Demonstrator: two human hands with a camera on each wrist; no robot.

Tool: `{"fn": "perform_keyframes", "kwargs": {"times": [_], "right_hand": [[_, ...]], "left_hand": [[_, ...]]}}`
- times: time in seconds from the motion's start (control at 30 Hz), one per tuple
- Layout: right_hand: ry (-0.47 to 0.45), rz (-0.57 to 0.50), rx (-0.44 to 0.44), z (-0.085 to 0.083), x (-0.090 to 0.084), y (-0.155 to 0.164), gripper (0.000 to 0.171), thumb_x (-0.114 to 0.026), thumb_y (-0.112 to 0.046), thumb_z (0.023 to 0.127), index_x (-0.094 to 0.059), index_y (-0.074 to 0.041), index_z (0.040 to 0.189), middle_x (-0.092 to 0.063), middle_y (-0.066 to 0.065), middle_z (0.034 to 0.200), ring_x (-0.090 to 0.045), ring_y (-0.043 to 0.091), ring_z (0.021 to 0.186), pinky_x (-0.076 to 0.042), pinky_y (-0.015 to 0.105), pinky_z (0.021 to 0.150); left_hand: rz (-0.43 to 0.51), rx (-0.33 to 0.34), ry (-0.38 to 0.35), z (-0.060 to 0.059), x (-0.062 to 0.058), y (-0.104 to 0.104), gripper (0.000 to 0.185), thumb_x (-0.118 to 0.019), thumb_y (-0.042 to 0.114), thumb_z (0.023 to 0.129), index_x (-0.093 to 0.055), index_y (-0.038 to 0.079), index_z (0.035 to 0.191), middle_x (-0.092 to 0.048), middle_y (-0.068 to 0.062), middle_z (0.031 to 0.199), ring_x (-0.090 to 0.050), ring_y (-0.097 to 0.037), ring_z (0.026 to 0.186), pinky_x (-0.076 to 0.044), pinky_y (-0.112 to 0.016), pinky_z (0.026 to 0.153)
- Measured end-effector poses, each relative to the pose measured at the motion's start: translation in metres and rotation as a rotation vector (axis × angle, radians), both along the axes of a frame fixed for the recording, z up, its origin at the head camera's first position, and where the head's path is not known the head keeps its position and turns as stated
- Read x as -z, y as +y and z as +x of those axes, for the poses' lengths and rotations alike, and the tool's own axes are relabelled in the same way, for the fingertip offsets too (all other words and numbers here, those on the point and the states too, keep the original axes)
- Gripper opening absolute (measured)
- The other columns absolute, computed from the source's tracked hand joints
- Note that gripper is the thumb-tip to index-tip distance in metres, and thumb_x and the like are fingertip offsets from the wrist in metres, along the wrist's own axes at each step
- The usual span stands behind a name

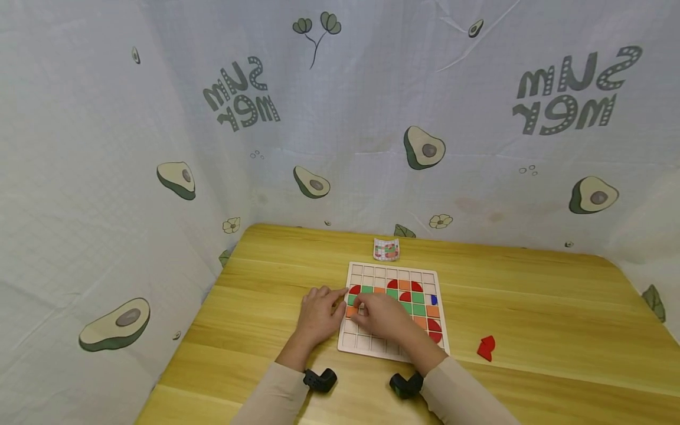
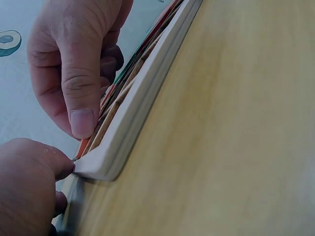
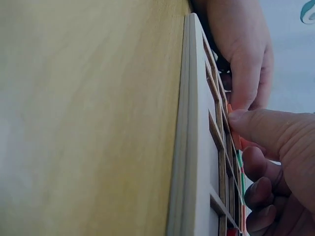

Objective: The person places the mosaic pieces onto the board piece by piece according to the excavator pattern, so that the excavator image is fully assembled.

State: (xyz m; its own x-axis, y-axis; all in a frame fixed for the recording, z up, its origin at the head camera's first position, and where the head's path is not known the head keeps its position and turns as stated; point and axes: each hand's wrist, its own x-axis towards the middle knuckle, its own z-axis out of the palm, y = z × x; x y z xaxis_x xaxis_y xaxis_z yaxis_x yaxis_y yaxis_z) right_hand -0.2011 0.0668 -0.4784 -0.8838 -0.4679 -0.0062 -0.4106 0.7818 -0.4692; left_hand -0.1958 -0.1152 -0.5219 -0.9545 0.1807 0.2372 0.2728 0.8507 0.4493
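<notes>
A pale wooden grid board [image 1: 366, 345] lies on the table, with green, orange, red and blue tiles in several cells. My left hand [image 1: 320, 313] rests at its left edge; in the left wrist view, the thumb of that hand [image 2: 29, 182] touches the board's side near a corner. Over the left half of the board, my right hand [image 1: 385, 316] bends its thumb and index finger to an orange tile [image 3: 235, 140] and pinches it. The right thumb [image 2: 81, 103] covers part of that tile. My right palm and forearm hide some cells.
Loose red pieces [image 1: 486, 348] lie on the table [image 1: 542, 319], right of the board. Behind the board stands a small patterned card [image 1: 386, 249]. A printed cloth [image 1: 350, 118] hangs around the table's back and left side.
</notes>
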Motion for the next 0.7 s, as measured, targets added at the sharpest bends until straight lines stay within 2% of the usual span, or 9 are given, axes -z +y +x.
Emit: {"fn": "perform_keyframes", "kwargs": {"times": [0.33,0.57,0.7], "right_hand": [[-0.007,-0.018,0.006,0.002,-0.001,0.003,0.018,-0.074,-0.029,0.092,-0.074,-0.015,0.104,-0.056,-0.009,0.067,-0.049,0.007,0.062,-0.044,0.027,0.060],[-0.100,-0.054,0.090,0.006,-0.006,0.020,0.020,-0.075,-0.030,0.093,-0.073,-0.017,0.108,-0.054,-0.007,0.065,-0.047,0.010,0.056,-0.038,0.027,0.054],[-0.106,-0.061,0.128,0.011,-0.010,0.037,0.021,-0.075,-0.031,0.093,-0.073,-0.018,0.108,-0.052,-0.006,0.064,-0.046,0.010,0.054,-0.036,0.026,0.053]], "left_hand": [[-0.003,0.004,-0.009,0.000,-0.001,0.000,0.033,-0.061,0.030,0.099,-0.071,0.025,0.131,-0.052,0.006,0.081,-0.038,-0.012,0.077,-0.027,-0.027,0.071],[0.001,0.003,-0.011,0.000,0.000,0.000,0.034,-0.061,0.030,0.100,-0.071,0.025,0.132,-0.052,0.006,0.081,-0.037,-0.011,0.077,-0.027,-0.027,0.072],[0.005,0.001,-0.007,0.000,0.001,0.000,0.034,-0.061,0.030,0.099,-0.071,0.025,0.132,-0.053,0.006,0.081,-0.038,-0.012,0.077,-0.028,-0.028,0.072]]}}
